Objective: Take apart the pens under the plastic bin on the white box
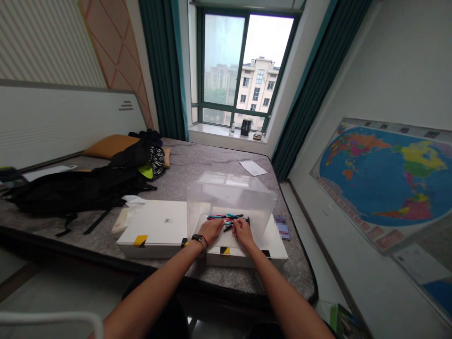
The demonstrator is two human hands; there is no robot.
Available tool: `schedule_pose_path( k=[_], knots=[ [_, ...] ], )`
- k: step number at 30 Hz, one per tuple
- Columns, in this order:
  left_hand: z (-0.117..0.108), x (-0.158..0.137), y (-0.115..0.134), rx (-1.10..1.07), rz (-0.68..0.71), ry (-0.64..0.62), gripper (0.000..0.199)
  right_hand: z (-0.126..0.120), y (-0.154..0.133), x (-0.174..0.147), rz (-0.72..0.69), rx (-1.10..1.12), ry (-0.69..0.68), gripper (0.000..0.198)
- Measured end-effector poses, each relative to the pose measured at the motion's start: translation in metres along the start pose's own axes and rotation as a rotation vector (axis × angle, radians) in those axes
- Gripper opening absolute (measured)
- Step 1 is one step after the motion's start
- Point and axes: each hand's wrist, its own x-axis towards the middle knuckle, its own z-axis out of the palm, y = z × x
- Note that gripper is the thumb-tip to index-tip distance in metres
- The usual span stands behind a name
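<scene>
From my remote seat I have both hands together over a loose heap of pens (229, 217), black, pink and blue, on the near side of a translucent plastic bin (229, 193). The bin and pens are at the right white box (233, 261); I can't tell from this angle whether the pens lie inside the bin's mouth or just in front of it. The left white box (151, 226) sits beside it, and both rest near the front edge of a grey mattress (208, 157).

My left hand (212, 230) comes in from the left, fingers bent, tips at the near edge of the heap. My right hand (243, 231) mirrors it, thumb and fingers drawn close together by the pens. Whether either one grasps a pen or only touches the heap, I can't tell: the fingers and pens blend together at this size.

I judge the step in hand to be sorting or gathering the pens, with the heap not yet tidy: several point sideways and a black one slants toward me. As I read it, the next move calls for light fingertip work, picking out one barrel or squaring up a few without rolling others away. I'd keep both wrists low and clear of the bin's wall, since a bump could shift it.
</scene>
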Motion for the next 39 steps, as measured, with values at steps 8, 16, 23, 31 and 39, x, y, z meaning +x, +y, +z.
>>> schedule_pose_path(
  k=[8,16,23,31,39],
  knots=[
    [0.005,0.013,-0.017,0.012,0.025,-0.005,0.041,0.008,0.004,0.008,-0.023,0.021,0.067,0.037],
    [-0.008,0.011,-0.028,-0.007,0.042,-0.005,0.039,0.019,0.001,0.011,-0.059,-0.047,0.104,0.038],
    [-0.011,-0.019,-0.036,-0.120,0.102,0.114,0.025,0.017,-0.003,0.008,-0.122,-0.092,-0.007,0.040],
    [-0.026,-0.012,-0.018,-0.130,0.235,0.178,0.026,0.015,0.001,0.009,-0.056,-0.046,-0.094,0.054],
    [-0.067,-0.088,-0.062,-0.165,0.197,0.503,0.017,0.012,0.003,0.008,-0.013,0.044,-0.030,0.056]
  ],
)
